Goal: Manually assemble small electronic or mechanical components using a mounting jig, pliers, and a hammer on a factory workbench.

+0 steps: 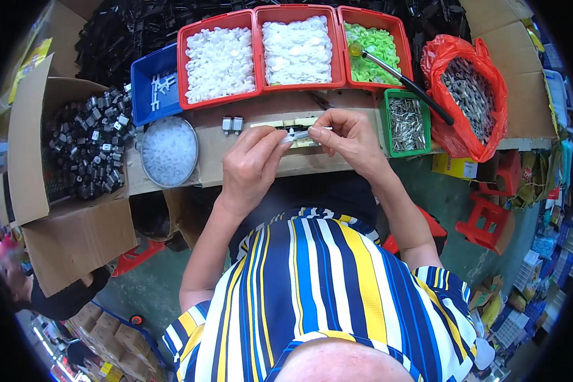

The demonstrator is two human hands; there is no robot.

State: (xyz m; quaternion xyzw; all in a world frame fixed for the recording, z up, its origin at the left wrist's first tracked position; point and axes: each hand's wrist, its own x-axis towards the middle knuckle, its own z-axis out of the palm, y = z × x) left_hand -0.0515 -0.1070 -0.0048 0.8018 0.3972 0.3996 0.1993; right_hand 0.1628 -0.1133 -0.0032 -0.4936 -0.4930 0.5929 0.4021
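Note:
My left hand (pixel 251 167) and my right hand (pixel 349 141) meet over the front of a narrow workbench (pixel 210 162). Between their fingertips they pinch a small white and metal part (pixel 302 134), held just above a pale yellow fixture with a dark slot (pixel 280 125). Two small grey metal pieces (pixel 232 125) stand on the bench to the left of the hands.
Behind the hands stand red bins of white discs (pixel 219 62), white caps (pixel 297 49) and green parts (pixel 372 46), a blue bin (pixel 154 83), a green bin of metal pins (pixel 406 124), a round tin (pixel 169 151), a cardboard box of black parts (pixel 86 146) and a red bag (pixel 468 95). Red stools (pixel 490 216) stand on the right.

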